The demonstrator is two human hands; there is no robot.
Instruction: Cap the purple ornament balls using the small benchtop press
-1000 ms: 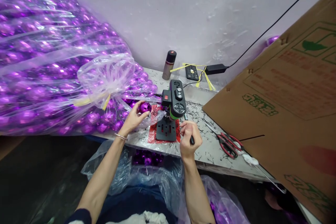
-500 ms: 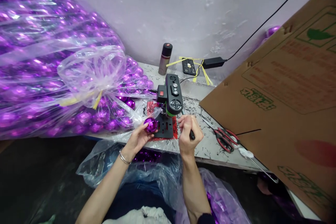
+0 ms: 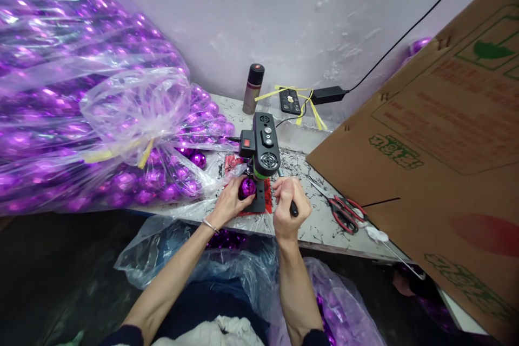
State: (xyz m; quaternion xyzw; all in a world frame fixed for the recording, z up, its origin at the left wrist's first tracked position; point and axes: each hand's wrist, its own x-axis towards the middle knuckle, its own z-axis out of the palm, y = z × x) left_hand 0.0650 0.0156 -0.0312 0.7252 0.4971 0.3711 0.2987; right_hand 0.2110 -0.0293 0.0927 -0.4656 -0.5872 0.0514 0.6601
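Shifted rightward since the earlier frame, a purple ball (image 3: 247, 187) is held by the left hand (image 3: 229, 203) beside the machine (image 3: 266, 143), its base plate (image 3: 256, 206) partly hidden. A handle (image 3: 294, 208), mostly covered, is gripped by the right hand (image 3: 287, 199). The surface (image 3: 320, 235), backed by a wall (image 3: 324, 21), is strewn with scraps (image 3: 298, 162); a cardboard box (image 3: 421, 130) is cut off.
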